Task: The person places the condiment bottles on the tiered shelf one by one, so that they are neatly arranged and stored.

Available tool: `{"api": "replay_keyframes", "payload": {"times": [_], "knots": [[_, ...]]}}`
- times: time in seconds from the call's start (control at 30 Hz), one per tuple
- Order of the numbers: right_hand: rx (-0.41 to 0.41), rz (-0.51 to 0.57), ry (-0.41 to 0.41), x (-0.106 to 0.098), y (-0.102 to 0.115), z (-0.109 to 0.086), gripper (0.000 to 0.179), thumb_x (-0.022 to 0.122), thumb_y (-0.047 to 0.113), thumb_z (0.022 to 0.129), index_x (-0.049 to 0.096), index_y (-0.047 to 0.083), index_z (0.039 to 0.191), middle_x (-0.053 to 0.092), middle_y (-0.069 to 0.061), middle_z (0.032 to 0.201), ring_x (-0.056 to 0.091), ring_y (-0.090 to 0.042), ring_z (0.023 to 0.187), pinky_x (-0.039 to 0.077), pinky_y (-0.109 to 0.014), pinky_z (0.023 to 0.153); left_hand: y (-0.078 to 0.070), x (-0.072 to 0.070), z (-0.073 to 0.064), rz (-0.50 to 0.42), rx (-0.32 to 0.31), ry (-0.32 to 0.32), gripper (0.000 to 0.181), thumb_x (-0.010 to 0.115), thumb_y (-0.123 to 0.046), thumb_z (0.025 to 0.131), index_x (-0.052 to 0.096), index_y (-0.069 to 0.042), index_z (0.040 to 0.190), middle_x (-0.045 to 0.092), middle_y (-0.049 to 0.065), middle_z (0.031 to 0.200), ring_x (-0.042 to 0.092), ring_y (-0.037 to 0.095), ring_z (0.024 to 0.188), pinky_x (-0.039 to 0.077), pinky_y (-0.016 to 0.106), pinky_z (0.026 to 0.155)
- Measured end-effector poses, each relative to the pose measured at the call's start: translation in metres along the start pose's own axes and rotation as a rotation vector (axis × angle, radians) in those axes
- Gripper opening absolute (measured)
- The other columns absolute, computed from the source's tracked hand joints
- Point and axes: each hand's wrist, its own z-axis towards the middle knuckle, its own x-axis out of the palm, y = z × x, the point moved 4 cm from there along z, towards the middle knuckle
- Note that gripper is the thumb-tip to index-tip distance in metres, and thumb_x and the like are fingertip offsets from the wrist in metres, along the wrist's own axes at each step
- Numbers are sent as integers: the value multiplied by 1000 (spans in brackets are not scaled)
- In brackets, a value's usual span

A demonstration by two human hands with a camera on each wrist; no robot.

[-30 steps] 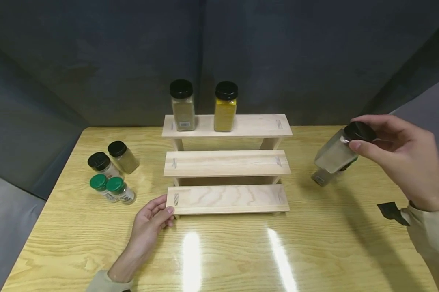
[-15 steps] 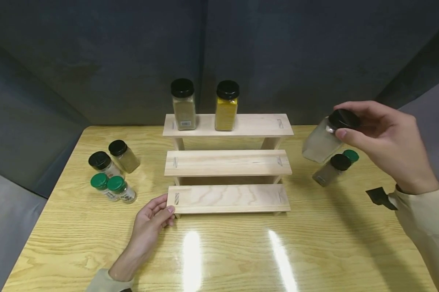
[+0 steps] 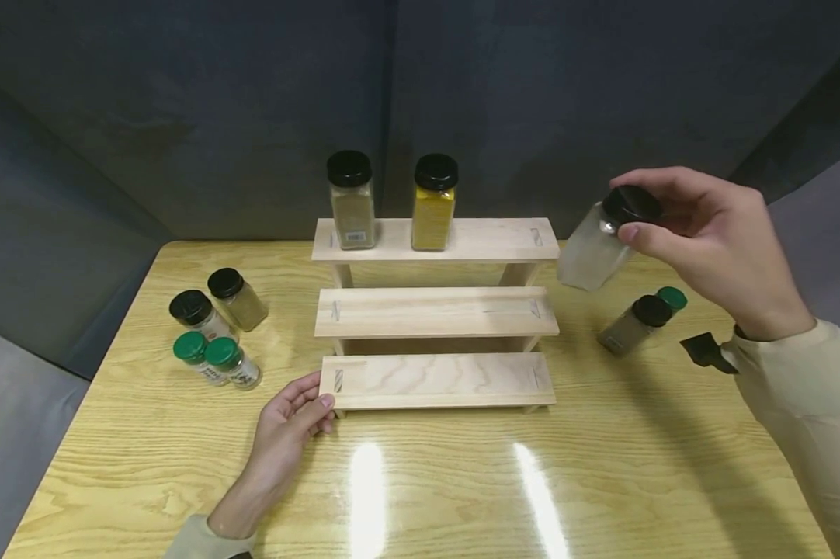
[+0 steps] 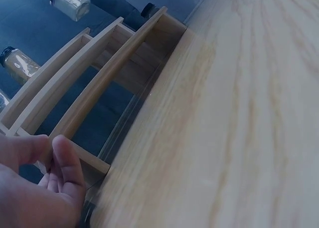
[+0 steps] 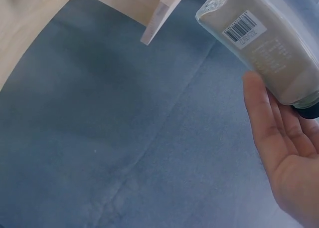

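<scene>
My right hand (image 3: pixel 706 241) holds a spice jar (image 3: pixel 593 252) by its black lid, tilted, in the air right of the rack's top shelf. In the right wrist view the jar (image 5: pixel 269 43) shows a barcode label and pale brown contents. My left hand (image 3: pixel 294 423) pinches the left end of the bottom shelf of a three-step wooden rack (image 3: pixel 437 380); in the left wrist view the thumb and fingers (image 4: pixel 67 160) close on the shelf's end. On the top shelf stand a jar of beige powder (image 3: pixel 352 213) and a jar of yellow powder (image 3: pixel 433 217), both black-lidded.
Left of the rack stand two black-lidded jars (image 3: pixel 241 307) and two green-lidded jars (image 3: pixel 238 369). Below my right hand are a dark-lidded jar (image 3: pixel 630 330) and a green-lidded one (image 3: pixel 671 298), partly hidden. Dark cloth (image 3: pixel 252 116) hangs behind the wooden table (image 3: pixel 434 497).
My right hand has carried the tilted jar left and upward, toward the rack's top shelf, uncovering the jars below it. My left hand stays on the bottom shelf.
</scene>
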Motion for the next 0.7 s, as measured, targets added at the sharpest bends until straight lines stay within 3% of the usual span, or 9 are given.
{"api": "replay_keyframes", "payload": {"times": [0.7], "knots": [[-19, 62, 45, 26, 16, 33, 41, 78, -1, 95, 76, 9, 135, 76, -2, 120, 74, -15, 84, 57, -17, 76, 0, 0, 0, 8, 15, 5, 47, 61, 10, 105, 48, 13, 150, 62, 14, 116, 63, 15, 88, 59, 21, 74]]}}
